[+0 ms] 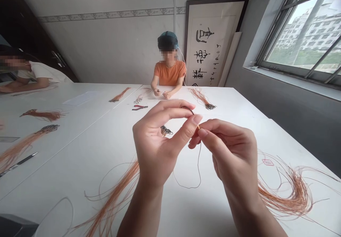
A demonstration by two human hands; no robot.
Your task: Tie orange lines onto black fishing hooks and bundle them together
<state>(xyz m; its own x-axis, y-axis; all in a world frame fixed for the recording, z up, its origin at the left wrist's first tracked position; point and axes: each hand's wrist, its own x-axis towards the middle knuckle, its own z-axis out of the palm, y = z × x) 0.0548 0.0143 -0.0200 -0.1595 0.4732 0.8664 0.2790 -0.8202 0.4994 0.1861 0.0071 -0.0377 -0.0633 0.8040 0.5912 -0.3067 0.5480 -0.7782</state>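
Note:
My left hand (157, 141) and my right hand (229, 152) are raised together above the white table (80, 159). Both pinch a thin dark cord (198, 166) at the fingertips. The cord hangs down from the pinch and loops on the table below. My left thumb and forefinger close round its upper end. A small orange strand shows between my right fingertips. Under my left hand lies a bundle of orange strands (117, 198) with a dark knotted end (165, 130).
Another orange bundle (290, 194) spreads at the right. Red pliers (140, 107) lie mid-table, more bundles (204, 98) farther off and at the left (42, 114). A person in an orange shirt (169, 73) works opposite. Another person's arm (26, 82) rests at far left.

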